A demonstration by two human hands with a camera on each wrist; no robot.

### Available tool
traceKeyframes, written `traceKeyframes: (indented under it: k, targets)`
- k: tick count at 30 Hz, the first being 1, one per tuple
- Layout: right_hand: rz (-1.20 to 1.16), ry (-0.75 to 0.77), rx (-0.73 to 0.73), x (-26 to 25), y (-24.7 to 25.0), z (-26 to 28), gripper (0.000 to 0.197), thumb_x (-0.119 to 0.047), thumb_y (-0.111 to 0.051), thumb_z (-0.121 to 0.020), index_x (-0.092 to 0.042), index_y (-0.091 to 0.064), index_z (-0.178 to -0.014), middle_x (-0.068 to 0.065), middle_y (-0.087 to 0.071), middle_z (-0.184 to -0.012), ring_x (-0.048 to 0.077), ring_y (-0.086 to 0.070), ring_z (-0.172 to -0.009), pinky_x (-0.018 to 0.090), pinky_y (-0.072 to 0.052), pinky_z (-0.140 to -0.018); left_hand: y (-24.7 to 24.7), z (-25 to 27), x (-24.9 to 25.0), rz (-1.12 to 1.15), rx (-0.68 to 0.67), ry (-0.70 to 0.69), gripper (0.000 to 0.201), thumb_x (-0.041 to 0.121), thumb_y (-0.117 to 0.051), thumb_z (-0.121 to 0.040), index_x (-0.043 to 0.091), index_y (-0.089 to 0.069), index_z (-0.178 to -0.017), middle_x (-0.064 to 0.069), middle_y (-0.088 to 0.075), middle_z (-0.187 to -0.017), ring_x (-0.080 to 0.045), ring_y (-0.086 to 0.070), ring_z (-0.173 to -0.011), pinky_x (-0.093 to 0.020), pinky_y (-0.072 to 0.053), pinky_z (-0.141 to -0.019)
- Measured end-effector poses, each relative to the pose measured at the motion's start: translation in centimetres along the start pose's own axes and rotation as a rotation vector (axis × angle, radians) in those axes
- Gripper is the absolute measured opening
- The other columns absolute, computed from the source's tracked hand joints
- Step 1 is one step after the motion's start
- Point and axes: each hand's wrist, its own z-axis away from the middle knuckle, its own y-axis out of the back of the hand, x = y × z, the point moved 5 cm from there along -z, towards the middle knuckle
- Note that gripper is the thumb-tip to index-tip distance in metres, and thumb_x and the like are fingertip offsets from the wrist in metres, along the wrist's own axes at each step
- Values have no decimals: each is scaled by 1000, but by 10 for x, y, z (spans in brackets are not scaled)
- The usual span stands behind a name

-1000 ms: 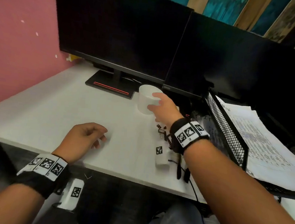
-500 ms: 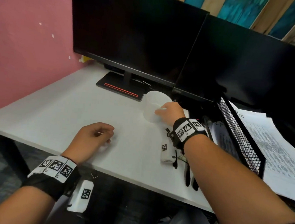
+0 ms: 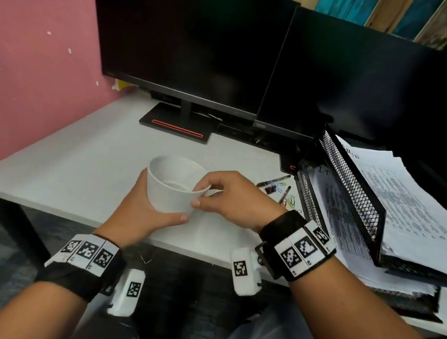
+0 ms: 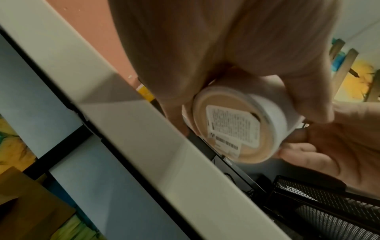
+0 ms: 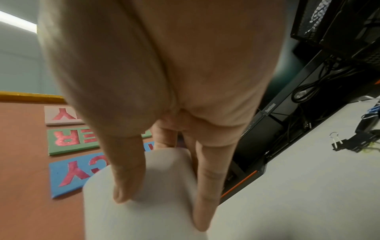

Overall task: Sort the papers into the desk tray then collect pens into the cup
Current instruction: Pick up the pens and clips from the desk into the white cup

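Both hands on the round white paper cup (image 3: 174,185), held tilted above the near edge of the white desk (image 3: 83,169), open mouth facing up and away. Left hand (image 3: 140,213) wraps the cup's lower wall from the left, thumb across the near side. Right hand (image 3: 237,197) pinches the cup's right rim, index finger over the lip, thumb on the outer wall. Left wrist view: cup base carries a white printed label (image 4: 232,128) with a barcode, text too blurred to read. Black pens (image 3: 273,180) lie on the desk just right of the right hand, mixed with coloured paper clips (image 3: 289,201) and a black binder clip (image 5: 349,142). Black wire-mesh desk tray (image 3: 349,184) sits at the right edge, stacked tiers, holding printed white papers (image 3: 407,200); handwriting on the top sheet's corner not legible. Two dark black monitors (image 3: 200,41) at the far side; right wrist view shows a "ThinkVision" badge (image 5: 270,108) on a bezel. Pink wall (image 3: 38,61) at left; the right wrist view shows coloured letter boards (image 5: 72,141) on it, upside down, only partial letters readable.
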Motion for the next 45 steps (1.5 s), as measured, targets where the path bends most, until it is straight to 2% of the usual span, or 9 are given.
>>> traceKeyframes:
  k: [3,7,13,18,27,31,34,39,45]
  targets:
    - [-53,-79,94,13,23,4,66,-19,-86,-86,-36,-55,-141,-4,-74,-123,15,-77,-101,35,-60,-97,2,11,3,-37,12,-21,103,48,-95,-51,34,-46,-141,9,-63,-134,-14,-62,-124,-53,-53,-104]
    - [180,-293,331,45,72,10,46,-26,-79,-91,-30,-57,-131,0,-72,-107,19,-74,-83,30,-59,-70,5,26,3,-69,35,-27,105,51,-94,-49,34,-44,-141,10,-61,-133,-13,-61,-122,-49,-54,-101]
    - [518,-528,121,80,69,4,33,-21,-72,-95,-10,-58,-122,11,-71,-104,25,-66,-78,44,-65,-80,8,42,2,-41,32,-69,107,51,-94,-47,32,-45,-141,10,-62,-134,-10,-61,-123,-42,-53,-100]
    - [689,-569,85,89,52,-7,44,-20,-75,-86,-13,-56,-125,8,-64,-120,25,-64,-92,30,-51,-58,7,53,-4,29,54,-70,109,47,-95,-45,31,-46,-141,7,-64,-132,-10,-63,-121,-40,-53,-98]
    - [434,-648,277,88,88,9,19,-14,-55,-98,1,-65,-107,23,-79,-92,36,-79,-75,48,-67,-79,3,52,2,63,42,-74,114,49,-94,-44,35,-41,-144,14,-60,-133,-5,-60,-121,-30,-52,-94]
    - [498,-715,252,96,93,26,20,-6,-45,-95,3,-63,-93,19,-72,-72,30,-69,-51,30,-56,-48,-1,53,7,86,29,-84,114,50,-92,-43,36,-41,-144,17,-60,-131,0,-60,-117,-22,-51,-86]
    - [591,-727,199,104,82,31,14,-10,-59,-93,-1,-64,-102,18,-73,-96,25,-64,-65,31,-54,-56,0,53,7,81,40,-83,112,50,-92,-43,38,-41,-143,16,-61,-130,-2,-60,-117,-26,-50,-88]
    - [614,-744,176,115,67,31,46,-9,-74,-87,-4,-54,-129,13,-66,-116,29,-70,-97,39,-63,-70,7,54,6,76,61,-87,111,48,-93,-44,36,-43,-142,14,-62,-130,-6,-62,-117,-31,-53,-89]
    - [296,-578,340,84,84,29,15,-19,-61,-98,-7,-64,-105,5,-55,-83,18,-51,-63,25,-43,-52,6,54,2,64,62,-66,114,51,-92,-42,36,-41,-143,18,-59,-130,0,-59,-117,-22,-48,-86]
